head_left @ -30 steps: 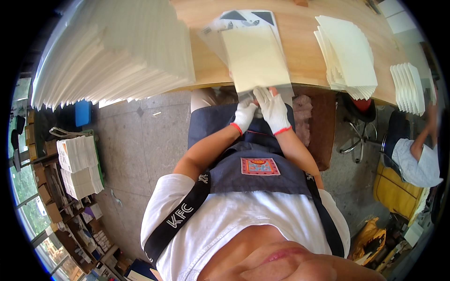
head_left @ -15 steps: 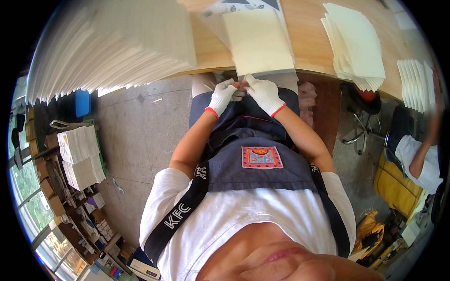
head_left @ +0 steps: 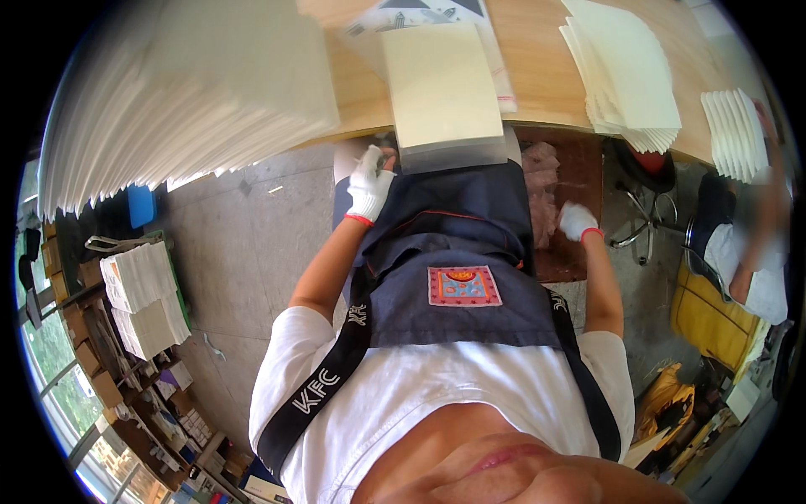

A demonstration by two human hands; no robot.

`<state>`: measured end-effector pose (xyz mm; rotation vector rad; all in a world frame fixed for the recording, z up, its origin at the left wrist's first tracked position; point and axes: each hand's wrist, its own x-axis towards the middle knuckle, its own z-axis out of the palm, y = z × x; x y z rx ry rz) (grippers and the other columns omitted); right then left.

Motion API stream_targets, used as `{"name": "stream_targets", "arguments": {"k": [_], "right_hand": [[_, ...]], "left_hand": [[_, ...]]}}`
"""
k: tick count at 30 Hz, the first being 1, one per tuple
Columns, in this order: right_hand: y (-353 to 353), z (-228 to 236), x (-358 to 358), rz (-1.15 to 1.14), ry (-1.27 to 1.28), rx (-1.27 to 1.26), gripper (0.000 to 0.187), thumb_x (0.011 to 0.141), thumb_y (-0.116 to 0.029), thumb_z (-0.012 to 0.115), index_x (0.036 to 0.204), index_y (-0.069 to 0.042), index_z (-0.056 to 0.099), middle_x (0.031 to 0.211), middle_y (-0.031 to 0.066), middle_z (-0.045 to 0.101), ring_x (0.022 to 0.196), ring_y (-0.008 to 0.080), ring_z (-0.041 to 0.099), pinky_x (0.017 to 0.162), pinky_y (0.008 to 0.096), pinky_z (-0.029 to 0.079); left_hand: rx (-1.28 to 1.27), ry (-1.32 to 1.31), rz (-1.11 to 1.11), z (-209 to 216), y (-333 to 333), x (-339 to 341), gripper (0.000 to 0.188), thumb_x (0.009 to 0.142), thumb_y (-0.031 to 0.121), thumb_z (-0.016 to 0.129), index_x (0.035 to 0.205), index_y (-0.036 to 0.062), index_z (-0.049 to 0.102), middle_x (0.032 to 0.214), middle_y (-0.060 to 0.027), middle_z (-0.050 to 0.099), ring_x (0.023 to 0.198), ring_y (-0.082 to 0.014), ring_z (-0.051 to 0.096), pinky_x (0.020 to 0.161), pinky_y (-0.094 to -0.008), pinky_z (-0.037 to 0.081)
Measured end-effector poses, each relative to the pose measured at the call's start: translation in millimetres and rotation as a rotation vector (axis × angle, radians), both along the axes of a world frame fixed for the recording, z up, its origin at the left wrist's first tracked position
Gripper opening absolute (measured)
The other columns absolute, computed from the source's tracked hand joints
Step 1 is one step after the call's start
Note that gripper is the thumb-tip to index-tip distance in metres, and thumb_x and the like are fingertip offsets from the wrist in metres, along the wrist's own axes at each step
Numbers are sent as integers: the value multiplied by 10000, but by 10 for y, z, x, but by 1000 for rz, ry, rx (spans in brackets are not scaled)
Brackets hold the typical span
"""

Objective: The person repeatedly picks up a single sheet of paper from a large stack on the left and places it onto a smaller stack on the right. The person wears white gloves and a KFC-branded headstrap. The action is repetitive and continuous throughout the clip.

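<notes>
A cream paper pad or stack of sheets (head_left: 441, 84) lies on the table in front of me. A clear plastic sleeve (head_left: 453, 155) sticks out from its near end over the table edge. My left hand (head_left: 368, 183), in a white knitted glove with some bare fingertips, is beside the sleeve's left corner. Its fingers are bent but apart, and nothing shows in them. Out to the right and below table height is my right hand (head_left: 576, 220), gloved too. Its fingers are curled closed next to crumpled pink plastic film (head_left: 541, 189); whatever they hold is hidden.
Large fanned stacks of white paper (head_left: 193, 92) cover the table's left. Smaller cream stacks (head_left: 625, 67) stand at the right. Under the cream pad lies a printed plastic sheet (head_left: 495, 50). A swivel stool (head_left: 642, 181) and a co-worker's arm (head_left: 760, 235) are at the right.
My hands have parted from the near edge of the sleeve. The right one swung out right and down beside the pink film; the left shifted slightly left.
</notes>
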<state>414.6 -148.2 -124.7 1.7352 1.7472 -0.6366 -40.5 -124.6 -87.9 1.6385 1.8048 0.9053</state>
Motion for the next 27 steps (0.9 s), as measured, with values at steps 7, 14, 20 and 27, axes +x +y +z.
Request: {"name": "stream_targets", "arguments": {"k": [7, 14, 20, 27], "right_hand": [[583, 773, -1201, 287, 608, 973, 505, 666, -210, 669, 1150, -180, 526, 1145, 89, 542, 1037, 288, 520, 884, 391, 405], [923, 471, -1574, 175, 945, 907, 213, 737, -239, 641, 688, -62, 532, 671, 84, 558, 673, 283, 550, 615, 377, 426], [812, -11, -1809, -524, 957, 999, 226, 804, -254, 582, 750, -41, 527, 627, 89, 541, 581, 209, 503, 564, 327, 402], [746, 379, -1799, -963, 1518, 212, 221, 908, -305, 505, 877, -88, 541, 608, -21, 518, 498, 54, 460, 407, 205, 341]], "left_hand": [[782, 516, -379, 264, 352, 189, 177, 624, 106, 719, 773, 116, 623, 998, -25, 610, 920, -252, 565, 708, -334, 489], [502, 345, -173, 10, 322, 60, 258, 645, 154, 730, 610, 101, 480, 681, -47, 535, 691, -251, 522, 572, -364, 432], [204, -477, 360, -314, 309, 211, 243, 817, 149, 643, 729, 64, 434, 618, 31, 426, 486, -71, 413, 435, -259, 358], [-174, -560, 82, 778, 367, 276, 121, 855, 141, 531, 828, 46, 462, 642, -37, 483, 501, -131, 462, 466, -274, 413]]}}
